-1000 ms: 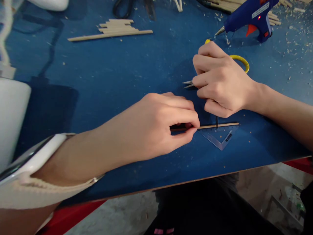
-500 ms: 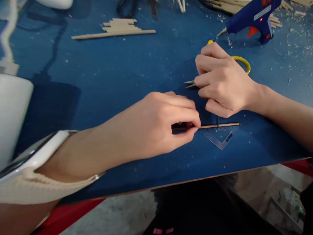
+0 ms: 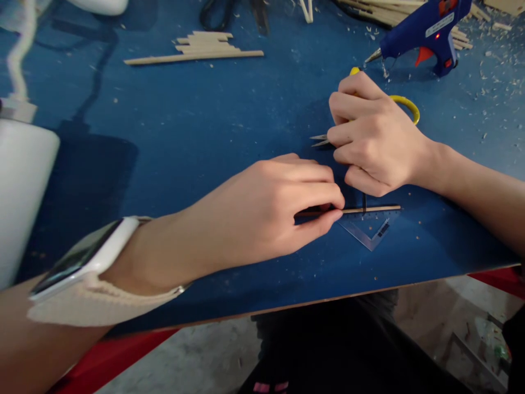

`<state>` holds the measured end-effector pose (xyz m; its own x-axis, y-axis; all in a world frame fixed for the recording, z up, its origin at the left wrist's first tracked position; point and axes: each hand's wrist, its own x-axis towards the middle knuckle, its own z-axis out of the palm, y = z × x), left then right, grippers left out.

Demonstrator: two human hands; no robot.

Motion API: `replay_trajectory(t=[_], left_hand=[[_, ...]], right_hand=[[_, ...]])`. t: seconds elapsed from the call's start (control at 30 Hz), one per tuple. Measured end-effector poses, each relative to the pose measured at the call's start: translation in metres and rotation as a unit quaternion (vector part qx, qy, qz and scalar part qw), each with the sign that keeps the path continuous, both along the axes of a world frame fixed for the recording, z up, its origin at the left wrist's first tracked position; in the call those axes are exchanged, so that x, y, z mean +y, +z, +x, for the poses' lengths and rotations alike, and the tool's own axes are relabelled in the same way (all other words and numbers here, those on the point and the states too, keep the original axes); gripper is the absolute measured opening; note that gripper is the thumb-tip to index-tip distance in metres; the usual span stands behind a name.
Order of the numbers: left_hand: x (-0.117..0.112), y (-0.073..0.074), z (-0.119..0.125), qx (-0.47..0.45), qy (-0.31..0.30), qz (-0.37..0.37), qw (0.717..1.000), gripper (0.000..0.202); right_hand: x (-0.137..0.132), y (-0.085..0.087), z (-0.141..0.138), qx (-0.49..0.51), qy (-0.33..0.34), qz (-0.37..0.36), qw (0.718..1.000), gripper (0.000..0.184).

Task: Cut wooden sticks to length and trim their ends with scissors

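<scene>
My left hand [image 3: 283, 205] pinches a thin wooden stick [image 3: 377, 209] between thumb and forefinger and presses it flat on the blue table [image 3: 197, 142]. The stick lies along the top edge of a clear triangular ruler [image 3: 369, 230]. My right hand [image 3: 375, 139] is curled closed just above the stick, gripping yellow-handled scissors [image 3: 406, 104] whose pointed blades [image 3: 318, 140] stick out to the left. A dark pen tip [image 3: 363, 202] shows under that hand, touching the stick.
A blue glue gun [image 3: 422, 30] stands at the back right among wood shavings. Cut sticks [image 3: 200, 46] lie in a row at the back, with black scissors [image 3: 229, 13] behind them. A white object [image 3: 20, 191] sits at the left. The table's front edge [image 3: 328, 301] runs near my lap.
My left arm has slid a little to the right and forward, bringing the watch further into view. The stick, ruler and right hand have hardly moved.
</scene>
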<state>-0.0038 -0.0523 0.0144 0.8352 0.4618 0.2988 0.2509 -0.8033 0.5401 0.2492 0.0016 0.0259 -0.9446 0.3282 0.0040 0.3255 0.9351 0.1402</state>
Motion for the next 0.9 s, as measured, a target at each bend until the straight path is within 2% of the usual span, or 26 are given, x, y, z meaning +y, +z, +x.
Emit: replay_trajectory(t=[0.1, 0.23, 0.37, 0.63, 0.8, 0.9], left_hand=[[0.000, -0.005, 0.003, -0.035, -0.023, 0.011, 0.999, 0.026], [0.003, -0.009, 0.005, -0.068, -0.033, -0.003, 0.997, 0.034], [0.004, -0.012, 0.005, -0.065, -0.053, -0.013, 0.996, 0.035], [0.003, -0.014, 0.005, -0.056, -0.042, -0.050, 0.996, 0.027], [0.003, -0.014, 0.003, -0.053, -0.029, -0.040, 0.997, 0.027], [0.003, -0.014, 0.003, -0.057, -0.036, -0.040, 0.997, 0.028]], right_hand=[[0.000, 0.000, 0.000, 0.013, 0.006, 0.006, 1.000, 0.027], [-0.001, 0.000, 0.000, 0.026, 0.015, 0.013, 0.999, 0.029], [-0.002, 0.000, -0.001, 0.020, 0.019, 0.011, 1.000, 0.030], [-0.002, 0.001, 0.003, 0.040, 0.002, 0.014, 0.999, 0.033], [-0.005, 0.002, -0.002, -0.025, -0.011, 0.000, 1.000, 0.029], [-0.004, 0.002, -0.002, -0.022, -0.018, 0.000, 1.000, 0.030]])
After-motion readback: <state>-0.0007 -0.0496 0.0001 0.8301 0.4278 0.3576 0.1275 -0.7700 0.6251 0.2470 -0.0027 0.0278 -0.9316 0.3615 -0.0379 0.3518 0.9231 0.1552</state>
